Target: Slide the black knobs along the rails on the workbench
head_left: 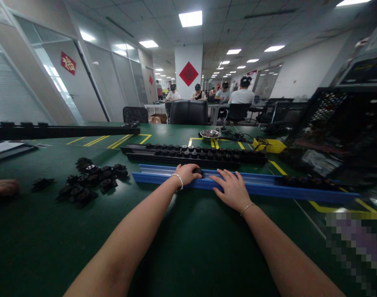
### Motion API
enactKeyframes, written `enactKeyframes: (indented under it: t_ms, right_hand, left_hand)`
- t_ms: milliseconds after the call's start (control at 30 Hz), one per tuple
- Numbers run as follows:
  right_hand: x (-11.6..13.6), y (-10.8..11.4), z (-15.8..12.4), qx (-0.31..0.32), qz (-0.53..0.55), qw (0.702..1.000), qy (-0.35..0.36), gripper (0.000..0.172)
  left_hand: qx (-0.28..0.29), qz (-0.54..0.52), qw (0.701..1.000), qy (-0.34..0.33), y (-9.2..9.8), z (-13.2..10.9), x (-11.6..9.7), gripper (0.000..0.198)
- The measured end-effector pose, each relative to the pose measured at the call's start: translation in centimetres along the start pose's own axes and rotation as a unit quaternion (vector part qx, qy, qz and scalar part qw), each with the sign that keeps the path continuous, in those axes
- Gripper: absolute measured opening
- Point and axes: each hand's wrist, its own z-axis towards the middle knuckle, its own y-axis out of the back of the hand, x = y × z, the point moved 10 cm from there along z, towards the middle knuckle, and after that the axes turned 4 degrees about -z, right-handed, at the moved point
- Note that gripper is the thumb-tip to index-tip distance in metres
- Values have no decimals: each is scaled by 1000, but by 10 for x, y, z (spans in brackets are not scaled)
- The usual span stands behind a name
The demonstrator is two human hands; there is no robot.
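My left hand (pixel 187 172) is closed around a small black plastic part (pixel 198 170) and presses it onto a long blue rail (pixel 262 186) lying across the green table (pixel 188 243). My right hand (pixel 231 189) rests flat on the same rail just to the right, fingers spread and holding nothing. Several black parts (pixel 302 180) sit seated in the rail further right. A loose heap of black parts (pixel 89 179) lies to the left of my left arm.
Behind the blue rail lie black rails (pixel 194 154) filled with several parts. A metal bowl (pixel 209 134), a yellow box (pixel 268 145) and a black computer case (pixel 339 132) stand at the back right. Another person's hand (pixel 3 187) rests at the left edge. Seated people work at far desks.
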Motion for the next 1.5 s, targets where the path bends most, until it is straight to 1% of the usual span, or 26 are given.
enactKeyframes:
  t_ms: [267,500,800,1500]
  right_hand:
    - [0,0,0,3,4,1000,-1,41]
    - [0,0,1,6,8,1000,-3,40]
    - [0,2,1,1,9,1000,-1,39]
    - [0,1,1,2,9,1000,1,40]
  left_hand:
    - [5,3,1000,10,6,-5,6,38]
    - [3,7,1000,16,10,-7,16,39]
    - [16,16,1000,18,16,-11,23,39]
    - [18,25,999,39,31,-21,50,38]
